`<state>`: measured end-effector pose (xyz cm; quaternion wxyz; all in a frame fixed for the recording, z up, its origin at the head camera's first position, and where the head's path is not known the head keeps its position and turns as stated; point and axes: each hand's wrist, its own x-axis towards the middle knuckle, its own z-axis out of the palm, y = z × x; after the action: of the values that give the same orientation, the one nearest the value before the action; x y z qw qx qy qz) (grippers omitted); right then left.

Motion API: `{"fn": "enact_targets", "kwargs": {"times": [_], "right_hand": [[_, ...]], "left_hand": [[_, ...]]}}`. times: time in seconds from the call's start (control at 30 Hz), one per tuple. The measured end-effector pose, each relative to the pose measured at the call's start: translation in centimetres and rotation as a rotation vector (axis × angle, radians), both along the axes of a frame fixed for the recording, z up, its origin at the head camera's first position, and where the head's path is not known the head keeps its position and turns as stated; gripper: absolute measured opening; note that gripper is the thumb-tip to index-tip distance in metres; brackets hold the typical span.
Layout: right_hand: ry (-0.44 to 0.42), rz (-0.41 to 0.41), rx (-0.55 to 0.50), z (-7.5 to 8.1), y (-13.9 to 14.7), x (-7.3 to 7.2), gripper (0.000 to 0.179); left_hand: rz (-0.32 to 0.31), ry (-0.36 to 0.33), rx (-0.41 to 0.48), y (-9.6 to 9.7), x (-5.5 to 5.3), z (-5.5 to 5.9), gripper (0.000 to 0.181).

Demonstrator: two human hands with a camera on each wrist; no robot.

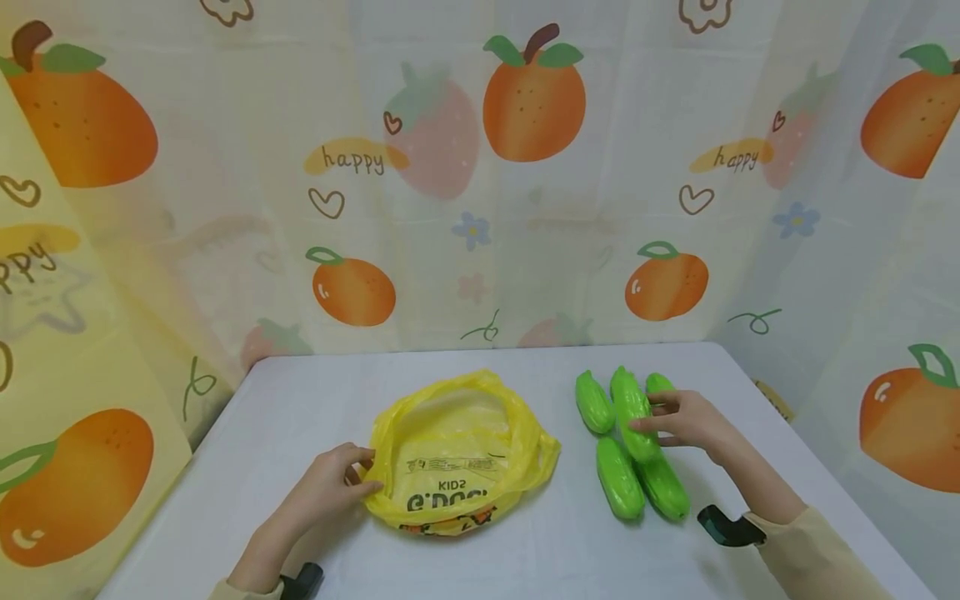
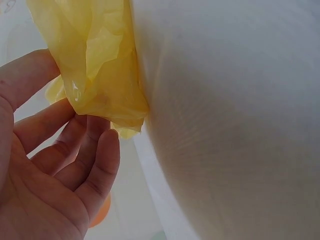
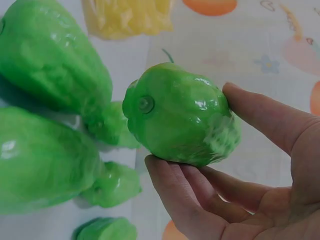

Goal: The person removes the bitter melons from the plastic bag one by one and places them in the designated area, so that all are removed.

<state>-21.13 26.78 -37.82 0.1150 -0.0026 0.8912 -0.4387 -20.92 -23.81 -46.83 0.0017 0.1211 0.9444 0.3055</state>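
Observation:
A yellow plastic bag (image 1: 528, 462) lies on the table with its mouth spread wide and printed lettering showing inside. On its left side, my left hand (image 1: 326, 483) pinches the rim between thumb and fingers; the left wrist view shows the thin yellow plastic (image 2: 107, 75) there. To the right, my right hand (image 1: 693, 421) holds a glossy green zucchini-shaped vegetable (image 1: 632, 404), thumb on one side and fingers on the other. Seen end-on in the right wrist view, this vegetable (image 3: 172, 115) shows a small round nub. It overlaps the other green vegetables in the head view.
Several similar green vegetables lie around the held one, including one at the back left (image 1: 594, 402), one at the front left (image 1: 619, 479) and one at the front right (image 1: 666, 492). A white cloth covers the table (image 1: 315, 387). A fruit-printed curtain (image 1: 435, 250) hangs behind.

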Motion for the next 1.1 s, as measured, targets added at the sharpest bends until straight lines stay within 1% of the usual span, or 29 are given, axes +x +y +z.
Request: {"fn": "enact_targets", "kwargs": {"times": [0.23, 0.73, 0.9, 1.1], "right_hand": [[-0.007, -0.011, 0.051, -0.2, 1.5, 0.4, 0.089], [-0.012, -0.026, 0.132, -0.7, 4.1, 1.5, 0.089], [-0.035, -0.045, 0.134, -1.2, 5.1, 1.8, 0.088], [-0.068, -0.058, 0.156, -1.9, 6.2, 2.0, 0.086]], "left_hand": [[0.005, -0.010, 0.006, 0.0, 0.0, 0.0, 0.046], [0.002, -0.005, -0.009, 0.0, 0.0, 0.1, 0.045], [0.011, -0.007, -0.008, 0.1, -0.1, 0.3, 0.045], [0.007, -0.011, -0.007, 0.1, 0.1, 0.3, 0.046]]}}
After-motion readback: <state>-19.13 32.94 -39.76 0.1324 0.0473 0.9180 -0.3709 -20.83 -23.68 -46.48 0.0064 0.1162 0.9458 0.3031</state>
